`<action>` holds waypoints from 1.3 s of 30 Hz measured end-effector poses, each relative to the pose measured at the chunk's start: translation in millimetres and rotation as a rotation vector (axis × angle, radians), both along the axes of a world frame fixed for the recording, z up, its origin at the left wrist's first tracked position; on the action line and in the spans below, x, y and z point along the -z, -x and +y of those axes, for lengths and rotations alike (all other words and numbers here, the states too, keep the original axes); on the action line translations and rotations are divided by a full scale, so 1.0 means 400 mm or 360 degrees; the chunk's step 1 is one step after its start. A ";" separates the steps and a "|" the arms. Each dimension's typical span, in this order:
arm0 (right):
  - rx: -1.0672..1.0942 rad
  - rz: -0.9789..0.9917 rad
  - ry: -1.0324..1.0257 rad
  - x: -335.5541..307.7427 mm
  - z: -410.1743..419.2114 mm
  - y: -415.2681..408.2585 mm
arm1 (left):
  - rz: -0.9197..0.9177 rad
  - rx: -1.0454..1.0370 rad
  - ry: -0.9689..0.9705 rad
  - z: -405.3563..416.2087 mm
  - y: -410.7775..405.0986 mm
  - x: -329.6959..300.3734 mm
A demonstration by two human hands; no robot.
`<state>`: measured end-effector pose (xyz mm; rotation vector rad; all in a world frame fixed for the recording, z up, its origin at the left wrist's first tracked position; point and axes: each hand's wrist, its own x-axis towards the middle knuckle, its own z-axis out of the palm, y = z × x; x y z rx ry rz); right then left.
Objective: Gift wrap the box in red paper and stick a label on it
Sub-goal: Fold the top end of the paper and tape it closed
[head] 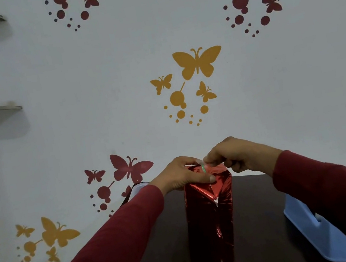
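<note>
Box (211,211) in shiny red paper standing upright on dark surface (260,219), top end under both hands
Left hand (180,175) clamped on folded top flap, thumb pressing it flat
Right hand (237,154) pinching small clear tape strip (203,167) at top edge, fingers together
Blue plastic item (317,232) on surface, right of box
Butterfly-stickered wall (200,66) behind
</note>
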<state>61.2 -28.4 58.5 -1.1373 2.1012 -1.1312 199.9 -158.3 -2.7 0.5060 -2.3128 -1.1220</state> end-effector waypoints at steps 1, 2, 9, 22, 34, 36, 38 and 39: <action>0.0017 -0.0032 0.0016 0.003 0.001 -0.002 | -0.0004 -0.0002 -0.0003 -0.001 0.000 0.000; 0.0037 -0.0062 0.0044 0.008 0.001 -0.005 | -0.0011 -0.0013 -0.0005 -0.002 0.000 0.001; 0.0227 -0.0074 0.0190 0.049 -0.008 -0.009 | -0.0021 -0.0001 0.0040 -0.008 0.007 0.003; 0.0140 -0.0155 0.0283 0.037 0.046 -0.060 | 0.0010 0.0011 -0.0023 -0.009 0.003 0.007; 0.0073 -0.0040 0.0341 0.025 0.047 -0.008 | -0.0034 -0.0012 -0.0063 -0.010 0.000 0.004; 0.0026 0.0032 0.0198 0.013 0.041 0.000 | -0.0037 -0.0001 -0.0064 -0.011 0.002 0.004; -0.0056 0.0115 0.0067 0.000 0.033 0.002 | -0.0040 0.0004 -0.0047 -0.007 0.000 0.002; -0.0095 0.0155 0.0019 -0.005 0.027 0.002 | -0.0044 0.0004 -0.0044 -0.005 -0.001 0.001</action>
